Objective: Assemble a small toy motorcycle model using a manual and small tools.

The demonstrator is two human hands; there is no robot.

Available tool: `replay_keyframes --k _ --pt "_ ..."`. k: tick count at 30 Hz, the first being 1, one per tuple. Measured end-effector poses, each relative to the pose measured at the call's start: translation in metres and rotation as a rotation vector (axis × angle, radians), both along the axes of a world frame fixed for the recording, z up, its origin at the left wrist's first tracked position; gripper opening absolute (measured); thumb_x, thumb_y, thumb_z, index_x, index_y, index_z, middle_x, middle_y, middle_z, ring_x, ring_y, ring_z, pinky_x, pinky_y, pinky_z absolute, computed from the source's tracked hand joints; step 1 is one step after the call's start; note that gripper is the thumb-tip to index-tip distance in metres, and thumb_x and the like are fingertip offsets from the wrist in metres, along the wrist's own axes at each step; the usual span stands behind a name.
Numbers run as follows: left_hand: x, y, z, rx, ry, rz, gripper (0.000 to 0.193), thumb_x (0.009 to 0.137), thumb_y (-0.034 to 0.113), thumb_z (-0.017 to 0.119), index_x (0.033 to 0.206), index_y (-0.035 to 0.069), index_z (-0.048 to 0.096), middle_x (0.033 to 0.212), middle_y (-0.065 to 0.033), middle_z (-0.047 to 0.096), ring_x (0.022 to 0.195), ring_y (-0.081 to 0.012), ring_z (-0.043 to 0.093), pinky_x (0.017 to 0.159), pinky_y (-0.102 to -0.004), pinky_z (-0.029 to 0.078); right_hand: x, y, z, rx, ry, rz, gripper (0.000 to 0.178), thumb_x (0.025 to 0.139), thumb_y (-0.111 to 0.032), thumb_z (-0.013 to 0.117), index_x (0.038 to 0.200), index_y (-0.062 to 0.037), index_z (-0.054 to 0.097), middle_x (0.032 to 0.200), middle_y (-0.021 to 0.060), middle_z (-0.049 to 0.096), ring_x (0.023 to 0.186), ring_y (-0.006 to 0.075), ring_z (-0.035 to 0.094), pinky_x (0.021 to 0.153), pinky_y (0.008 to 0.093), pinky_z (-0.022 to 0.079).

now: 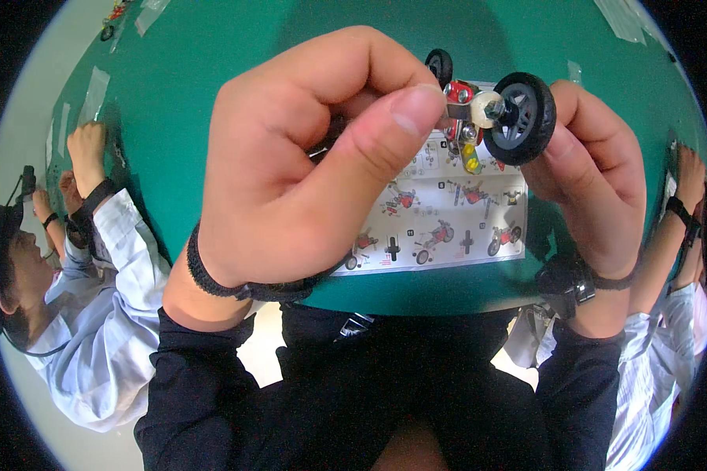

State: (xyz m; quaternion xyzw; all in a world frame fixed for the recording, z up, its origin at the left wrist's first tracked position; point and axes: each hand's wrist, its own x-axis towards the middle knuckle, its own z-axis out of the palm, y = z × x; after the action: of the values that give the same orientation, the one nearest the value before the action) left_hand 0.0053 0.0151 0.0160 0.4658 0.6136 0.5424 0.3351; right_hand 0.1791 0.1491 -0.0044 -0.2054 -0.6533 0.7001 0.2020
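A small toy motorcycle [463, 93] of red metal parts, bolts and a yellow piece is held up between my hands, above the sheet. Its near black wheel [524, 118] has a grey hub, with a hex nut [492, 108] and a cream round piece beside it. A second black wheel [440, 67] shows farther back. My left hand [306, 157] is closed, thumb and index finger pinching a flat grey piece [457, 112] against the model; whether this is a tool or a part I cannot tell. My right hand [593, 161] grips the model behind the near wheel, its fingertips partly hidden.
Under my hands a printed picture instruction sheet [448, 243] lies on the green table [291, 294]. Clear tape strips [96, 93] stick to the table. People work at the left [102, 298] and right [668, 314]. Another small model [114, 20] stands at the far left edge.
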Motion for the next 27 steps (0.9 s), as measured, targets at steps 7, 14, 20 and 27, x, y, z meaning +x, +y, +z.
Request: replay_keyframes --k 7,14,20,27 --pt "0.0022 0.0005 0.0005 -0.036 0.039 -0.011 0.018 0.093 0.019 0.061 0.088 0.001 0.061 0.078 0.0025 0.057 0.065 -0.0034 0.042 0.059 -0.0187 0.030 0.0055 0.0043 -0.0020 0.108 -0.011 0.002 0.018 0.094 -0.020 0.055 0.089 -0.0029 0.056 0.069 -0.0055 0.046 0.057 0.0021 0.030 0.051 0.0206 0.018" --pt "0.0006 -0.0011 -0.0040 -0.033 0.021 -0.011 0.018 0.092 0.018 0.061 0.088 0.000 0.061 0.079 0.0010 0.058 0.068 -0.0042 0.045 0.061 -0.0187 0.032 0.0085 0.0042 -0.0022 0.089 -0.044 -0.010 0.019 0.094 -0.021 0.056 0.088 -0.0027 0.057 0.069 -0.0054 0.047 0.057 0.0021 0.031 0.051 0.0205 0.019" --pt "0.0004 -0.0010 -0.0046 -0.037 0.120 -0.021 0.019 0.093 0.017 0.061 0.087 0.000 0.061 0.080 0.0002 0.059 0.070 -0.0052 0.048 0.062 -0.0194 0.034 0.0092 0.0037 -0.0020 0.102 -0.026 -0.003 0.020 0.094 -0.021 0.057 0.088 -0.0024 0.057 0.069 -0.0056 0.046 0.058 0.0022 0.031 0.052 0.0207 0.019" --pt "0.0059 -0.0015 0.0005 -0.037 0.134 -0.005 0.018 0.092 0.016 0.061 0.087 -0.001 0.061 0.079 0.0004 0.058 0.069 -0.0052 0.046 0.061 -0.0193 0.033 0.0101 0.0043 -0.0021 0.113 -0.016 0.015 0.019 0.093 -0.020 0.055 0.086 -0.0022 0.056 0.068 -0.0057 0.045 0.058 0.0024 0.032 0.052 0.0209 0.020"
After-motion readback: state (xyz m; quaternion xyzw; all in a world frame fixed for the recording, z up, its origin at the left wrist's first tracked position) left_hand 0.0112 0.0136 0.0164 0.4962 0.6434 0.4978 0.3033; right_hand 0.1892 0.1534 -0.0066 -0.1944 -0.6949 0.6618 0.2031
